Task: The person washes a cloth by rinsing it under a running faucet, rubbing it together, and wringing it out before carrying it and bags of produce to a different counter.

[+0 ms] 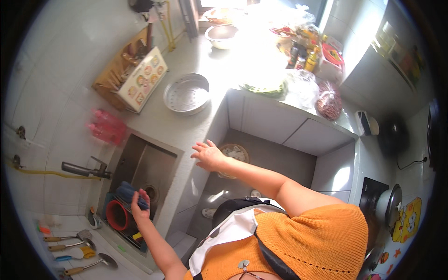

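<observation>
At the near end of the steel sink (156,163), my left hand (140,208) has its fingers closed on a dark blue cloth (125,190), part of which is hidden behind them. Right by it, a red bowl (116,215) rests in the dish rack beside the basin. My right hand (208,156) is held out over the front edge of the counter, empty, with its fingers spread. Beyond it on the countertop sits a round metal steamer tray (187,93) with holes in its base.
A grey faucet (86,170) reaches toward the sink. Behind it stand pink bottles (107,128) and a utensil holder (142,84). Farther back are a metal bowl (222,36), sauce bottles (310,59) and bagged food (329,100). A basket (234,153) is on the floor; a pot (388,205) stands right.
</observation>
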Tool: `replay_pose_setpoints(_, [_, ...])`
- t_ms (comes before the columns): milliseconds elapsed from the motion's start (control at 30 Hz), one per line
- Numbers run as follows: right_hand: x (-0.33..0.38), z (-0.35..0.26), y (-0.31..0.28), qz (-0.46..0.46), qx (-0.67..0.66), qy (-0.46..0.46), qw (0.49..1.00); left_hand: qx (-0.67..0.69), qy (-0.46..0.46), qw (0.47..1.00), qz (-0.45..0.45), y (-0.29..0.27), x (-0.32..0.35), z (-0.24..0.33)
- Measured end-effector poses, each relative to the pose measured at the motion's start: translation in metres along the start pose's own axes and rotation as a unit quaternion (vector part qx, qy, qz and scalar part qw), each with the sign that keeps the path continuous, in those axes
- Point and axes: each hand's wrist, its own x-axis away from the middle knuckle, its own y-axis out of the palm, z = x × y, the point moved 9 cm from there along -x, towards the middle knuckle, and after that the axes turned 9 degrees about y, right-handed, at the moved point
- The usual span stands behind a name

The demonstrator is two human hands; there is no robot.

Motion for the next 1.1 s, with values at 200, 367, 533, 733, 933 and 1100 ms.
replay_pose_setpoints(200, [0.073, 0.136, -0.060, -0.012, -0.219, 0.095, 0.971, -0.018, 0.058, 0.998, 0.031, 0.049, 0.021, -0.047])
replay_pose_setpoints(367, [0.130, 0.214, -0.120, 0.037, -0.322, 0.199, 0.925, -0.115, 0.021, 0.993, -0.004, 0.097, 0.042, -0.088])
replay_pose_setpoints(533, [0.167, 0.268, -0.138, 0.074, -0.416, 0.273, 0.864, -0.163, -0.025, 0.984, -0.061, 0.172, 0.058, -0.136])
replay_pose_setpoints(733, [0.174, 0.297, -0.149, 0.130, -0.408, 0.296, 0.854, -0.215, -0.051, 0.956, -0.194, 0.267, 0.075, -0.172])
replay_pose_setpoints(933, [0.156, 0.304, -0.166, 0.143, -0.373, 0.322, 0.859, -0.263, -0.068, 0.924, -0.267, 0.301, 0.061, -0.191])
replay_pose_setpoints(1100, [0.156, 0.311, -0.189, 0.187, -0.353, 0.349, 0.847, -0.280, -0.070, 0.911, -0.296, 0.309, 0.044, -0.196])
